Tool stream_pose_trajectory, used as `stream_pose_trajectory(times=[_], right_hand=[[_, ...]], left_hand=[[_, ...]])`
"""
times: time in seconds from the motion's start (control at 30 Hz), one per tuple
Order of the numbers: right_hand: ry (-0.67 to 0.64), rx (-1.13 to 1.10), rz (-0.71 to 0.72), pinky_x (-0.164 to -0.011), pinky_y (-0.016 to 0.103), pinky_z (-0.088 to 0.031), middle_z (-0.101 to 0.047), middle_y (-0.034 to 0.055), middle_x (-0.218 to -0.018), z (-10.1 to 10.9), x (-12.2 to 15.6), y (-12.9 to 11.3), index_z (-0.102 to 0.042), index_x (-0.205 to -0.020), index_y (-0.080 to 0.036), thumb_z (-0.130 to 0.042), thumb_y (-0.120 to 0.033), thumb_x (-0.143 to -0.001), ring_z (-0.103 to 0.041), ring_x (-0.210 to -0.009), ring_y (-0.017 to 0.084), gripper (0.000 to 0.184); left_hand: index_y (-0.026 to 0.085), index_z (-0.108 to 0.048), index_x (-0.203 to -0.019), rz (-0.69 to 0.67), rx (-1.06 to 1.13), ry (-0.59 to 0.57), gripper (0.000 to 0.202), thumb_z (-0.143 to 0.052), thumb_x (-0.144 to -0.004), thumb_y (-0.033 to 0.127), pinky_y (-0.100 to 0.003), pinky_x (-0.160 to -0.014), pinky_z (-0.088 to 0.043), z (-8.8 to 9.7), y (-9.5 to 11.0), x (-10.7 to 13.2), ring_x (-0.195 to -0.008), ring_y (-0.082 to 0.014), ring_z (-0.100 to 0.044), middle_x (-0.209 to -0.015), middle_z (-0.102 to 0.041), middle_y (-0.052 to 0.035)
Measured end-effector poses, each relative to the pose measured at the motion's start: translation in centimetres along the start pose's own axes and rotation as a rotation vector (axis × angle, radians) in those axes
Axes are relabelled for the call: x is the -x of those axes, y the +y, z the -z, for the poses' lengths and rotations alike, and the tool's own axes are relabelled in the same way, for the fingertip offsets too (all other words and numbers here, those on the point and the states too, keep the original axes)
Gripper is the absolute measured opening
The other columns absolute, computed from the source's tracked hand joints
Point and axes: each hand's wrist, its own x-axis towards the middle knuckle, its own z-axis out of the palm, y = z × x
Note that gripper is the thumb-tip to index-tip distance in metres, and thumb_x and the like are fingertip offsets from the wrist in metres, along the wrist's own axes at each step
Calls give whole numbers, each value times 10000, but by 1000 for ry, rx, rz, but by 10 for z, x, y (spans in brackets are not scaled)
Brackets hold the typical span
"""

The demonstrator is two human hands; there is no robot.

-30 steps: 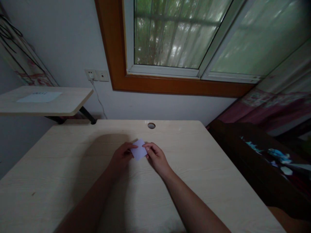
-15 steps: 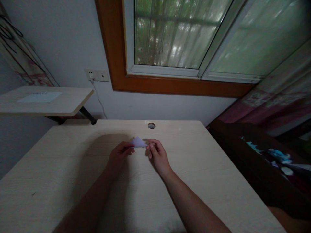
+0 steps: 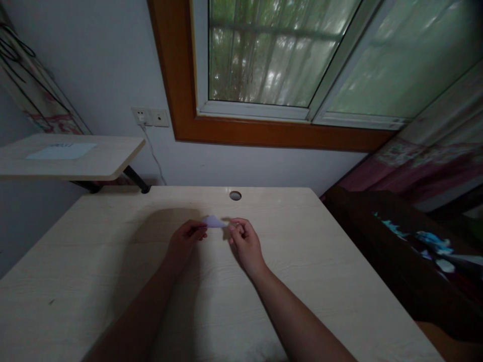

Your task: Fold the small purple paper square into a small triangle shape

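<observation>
You hold the small pale lilac paper sheet just above the light wooden worktop, toward its far middle, with left hand and right hand each closing a fingertip grip on one end, so it spans level between them.

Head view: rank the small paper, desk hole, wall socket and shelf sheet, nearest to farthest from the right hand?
1. small paper, pinched by the right hand
2. desk hole, just beyond the fingers
3. wall socket, up on the left
4. shelf sheet, farthest left
</observation>
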Motion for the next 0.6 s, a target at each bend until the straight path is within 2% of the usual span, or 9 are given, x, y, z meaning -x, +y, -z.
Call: stream_pose_trajectory(times=[0.1, 0.23, 0.4, 0.6], right_hand=[[16, -21, 27, -542, 231, -379, -572, -34, -750, -1, 0, 0, -605, -1146, -231, -699, -379, -851, -446, -579, 98, 343], [-30, -7, 16, -528, 227, -376, -438, -79, -607, -1, 0, 1, -605, -1179, -247, -700, -365, -856, -431, -541, 100, 357], [-140, -24, 34, -593, 246, -458, -636, -2, -882, -1, 0, 0, -624, -1217, -263, -690, -335, -858, -547, -613, 99, 371], [-200, 77, 140, -676, 271, -494, -610, 19, -919, 1, -2, -1, -737, -1081, -277, -678, -287, -857, -610, -694, 121, 231]], left_hand=[[166, -702, -962, -5, 9, 0, 236, -703, -765, 297, -245, -670, -505, 0, -2, 0, -693, -142, -627, -765, -684, -20], [170, -714, -987, -23, 4, 11, 257, -690, -748, 263, -250, -672, -519, -1, 0, 0, -691, -135, -628, -848, -698, -32], [183, -724, -1023, -35, -19, -12, 281, -680, -760, 272, -259, -683, -535, -1, -1, -1, -709, -146, -642, -840, -704, -31], [213, -756, -998, -86, -79, -86, 249, -688, -764, 264, -251, -702, -538, 1, -6, -1, -741, -145, -651, -949, -719, -41]])
